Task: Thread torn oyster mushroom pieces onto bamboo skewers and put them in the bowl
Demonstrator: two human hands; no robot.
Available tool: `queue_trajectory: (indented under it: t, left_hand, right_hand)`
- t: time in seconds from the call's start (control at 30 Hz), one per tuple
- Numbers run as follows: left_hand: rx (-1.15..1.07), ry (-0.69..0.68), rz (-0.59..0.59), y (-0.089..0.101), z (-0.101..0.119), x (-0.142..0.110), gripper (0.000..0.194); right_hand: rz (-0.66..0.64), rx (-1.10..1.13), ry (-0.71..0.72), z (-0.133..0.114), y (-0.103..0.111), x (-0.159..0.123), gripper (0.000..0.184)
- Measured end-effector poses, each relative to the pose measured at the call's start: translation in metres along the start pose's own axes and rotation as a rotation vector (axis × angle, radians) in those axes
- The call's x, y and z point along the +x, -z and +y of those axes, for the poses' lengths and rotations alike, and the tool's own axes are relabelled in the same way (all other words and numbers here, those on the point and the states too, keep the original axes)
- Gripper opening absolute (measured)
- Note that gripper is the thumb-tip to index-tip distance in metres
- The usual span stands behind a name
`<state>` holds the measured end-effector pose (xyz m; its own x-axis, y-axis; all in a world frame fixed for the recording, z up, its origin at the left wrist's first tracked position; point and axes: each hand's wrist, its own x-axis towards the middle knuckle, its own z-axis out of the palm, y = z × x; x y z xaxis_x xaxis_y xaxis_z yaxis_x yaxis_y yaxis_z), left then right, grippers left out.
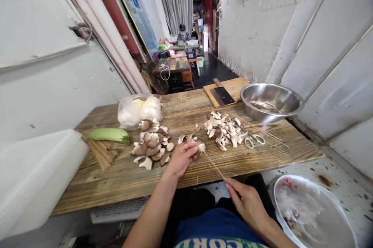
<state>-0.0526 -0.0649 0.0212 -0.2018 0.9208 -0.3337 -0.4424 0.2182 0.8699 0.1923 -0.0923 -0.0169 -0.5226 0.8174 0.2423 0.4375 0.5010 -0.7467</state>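
Brown mushrooms (153, 144) piled left, fingers (193, 148) pinching mushroom (201, 147), fingers (228, 182) gripping skewer (215, 165), scissors (254, 140) rightward

Single head-worn view, directed forward and obliquely downward from above the near edge of the tabletop (175, 186); the tabletop lies close, its four corners within the frame, while the room recedes beyond the far edge.
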Motion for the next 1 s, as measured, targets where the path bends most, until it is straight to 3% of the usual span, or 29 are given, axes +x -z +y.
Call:
queue_trajectory:
  t: [0.67, 1.0]
  left_hand:
    - [0.146, -0.095, 0.013, -0.0046, -0.0041, 0.0022, 0.033]
    - [0.17, -0.021, -0.051, -0.0059, 0.0022, 0.0004, 0.031]
  right_hand:
    - [-0.001, -0.019, -0.006, -0.0046, 0.005, 0.0006, 0.031]
    - [-0.014, 0.005, -0.009, -0.0058, 0.0058, 0.0001, 0.03]
